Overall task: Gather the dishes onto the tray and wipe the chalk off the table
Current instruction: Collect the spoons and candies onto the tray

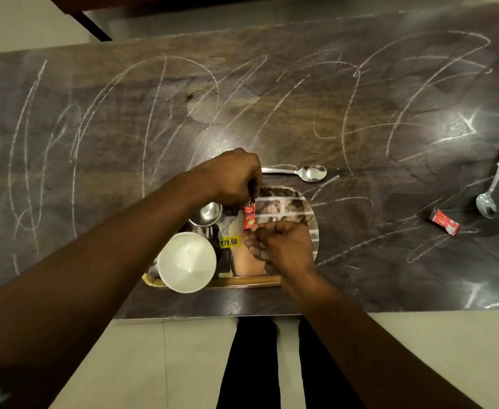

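A printed tray point(298, 199) lies at the table's near edge. On it stand a white bowl point(187, 262) and a small steel cup point(208, 213). Above the tray my left hand point(233, 178) pinches the top of a red sachet point(249, 217), which hangs upright. My right hand point(280, 246) pinches the sachet's lower end with curled fingers. One steel spoon point(298, 172) lies just beyond the tray. A second spoon point(492, 190) and another red sachet point(444, 222) lie at the right. White chalk scribbles point(159, 93) cover the dark wooden table point(94, 160).
A yellow price sticker point(229, 242) shows on the tray. The table's near edge point(207, 317) runs just in front of the tray, with pale floor tiles point(168, 364) and my dark trouser legs point(248, 364) below. A dark furniture leg point(91, 25) stands beyond the far left edge.
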### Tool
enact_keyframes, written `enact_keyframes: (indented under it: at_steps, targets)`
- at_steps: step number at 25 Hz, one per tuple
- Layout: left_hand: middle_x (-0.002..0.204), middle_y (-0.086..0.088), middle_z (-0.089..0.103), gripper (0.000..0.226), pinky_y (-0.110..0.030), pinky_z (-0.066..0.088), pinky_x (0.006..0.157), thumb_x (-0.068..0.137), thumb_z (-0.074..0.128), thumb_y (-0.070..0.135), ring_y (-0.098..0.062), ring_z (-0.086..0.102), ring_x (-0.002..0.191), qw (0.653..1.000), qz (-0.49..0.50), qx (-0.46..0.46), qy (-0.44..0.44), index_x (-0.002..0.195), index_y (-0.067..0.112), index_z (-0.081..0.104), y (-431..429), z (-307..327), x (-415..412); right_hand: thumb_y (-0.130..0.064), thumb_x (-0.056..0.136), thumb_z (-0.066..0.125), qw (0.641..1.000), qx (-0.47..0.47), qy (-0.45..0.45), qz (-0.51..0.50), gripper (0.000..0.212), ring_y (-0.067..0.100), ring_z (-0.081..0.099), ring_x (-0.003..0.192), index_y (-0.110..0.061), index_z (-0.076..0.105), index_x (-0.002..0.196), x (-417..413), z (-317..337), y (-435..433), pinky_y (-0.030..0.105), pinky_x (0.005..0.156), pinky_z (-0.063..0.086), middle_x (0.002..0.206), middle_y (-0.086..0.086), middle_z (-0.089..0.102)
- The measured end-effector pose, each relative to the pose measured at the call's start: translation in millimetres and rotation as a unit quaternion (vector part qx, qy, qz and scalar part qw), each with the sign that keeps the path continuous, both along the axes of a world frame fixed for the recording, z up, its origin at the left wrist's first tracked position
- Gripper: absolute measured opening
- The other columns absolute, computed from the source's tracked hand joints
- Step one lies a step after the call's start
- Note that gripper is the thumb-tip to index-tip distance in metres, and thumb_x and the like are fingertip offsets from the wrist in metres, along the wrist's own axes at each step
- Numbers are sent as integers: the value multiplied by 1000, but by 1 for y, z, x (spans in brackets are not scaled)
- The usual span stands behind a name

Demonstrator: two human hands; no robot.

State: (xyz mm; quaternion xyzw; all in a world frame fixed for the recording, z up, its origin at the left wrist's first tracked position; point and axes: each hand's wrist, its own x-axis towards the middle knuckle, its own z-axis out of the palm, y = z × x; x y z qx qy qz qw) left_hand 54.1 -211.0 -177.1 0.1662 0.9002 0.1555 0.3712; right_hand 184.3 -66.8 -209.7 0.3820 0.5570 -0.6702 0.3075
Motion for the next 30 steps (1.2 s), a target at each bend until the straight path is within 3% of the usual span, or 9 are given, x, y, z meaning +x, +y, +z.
enact_keyframes:
  at_steps: [4, 7, 14, 17, 23, 27, 30]
  targets:
    - [89, 0, 82, 24, -23, 41, 67, 79, 79, 7, -11, 59, 76, 998, -34, -7, 53, 97, 20, 88, -1, -8, 5, -6, 99, 74, 999, 40, -1, -1, 14, 23, 77, 70, 8, 75, 99, 0, -14, 0, 27, 62, 66, 90, 25, 79]
    - [89, -5, 81, 21, -24, 37, 63, 79, 79, 9, -25, 71, 82, 994, -62, -14, 87, 95, 20, 86, -3, -9, 8, -9, 97, 77, 998, 62, 5, 11, 17, 21, 77, 64, 8, 74, 97, -1, -20, -3, 29, 60, 66, 88, 25, 79]
    - [82, -13, 71, 12, -35, 44, 65, 82, 74, 9, -37, 72, 82, 986, -118, -54, 105, 92, 13, 79, 4, -5, 10, -10, 95, 80, 997, 74, 12, 11, 16, 20, 77, 61, -2, 74, 83, -2, -22, -6, 31, 58, 66, 79, 21, 79]
    - [89, -15, 75, 11, -40, 57, 68, 84, 76, 13, -39, 72, 83, 985, -114, -56, 116, 94, 13, 81, 5, 1, 6, -10, 95, 80, 997, 73, 22, -4, 17, 23, 79, 64, -4, 73, 81, -1, -22, -5, 33, 59, 65, 76, 19, 79]
    - [94, -6, 83, 12, -38, 61, 76, 88, 76, 20, -30, 77, 88, 988, -16, 32, 153, 96, 19, 85, 32, 15, -3, -26, 91, 82, 991, 80, 96, 49, 24, 25, 80, 63, -19, 74, 70, 10, -1, 7, 33, 57, 62, 70, 9, 80]
    - [104, -4, 85, 21, -33, 61, 83, 90, 79, 20, -19, 79, 92, 980, 36, 144, 136, 110, 16, 85, 104, 17, 9, -27, 92, 78, 967, 146, 189, 88, 18, 18, 80, 67, -37, 73, 78, 0, 20, 88, 39, 65, 65, 73, 1, 80]
    - [119, -5, 82, 36, -27, 56, 84, 91, 81, 23, -20, 77, 100, 976, 14, 177, 124, 126, 16, 78, 157, 7, 14, -26, 92, 78, 924, 275, 223, 147, 6, 3, 74, 70, -28, 73, 90, -9, 27, 174, 21, 69, 59, 75, -6, 77]
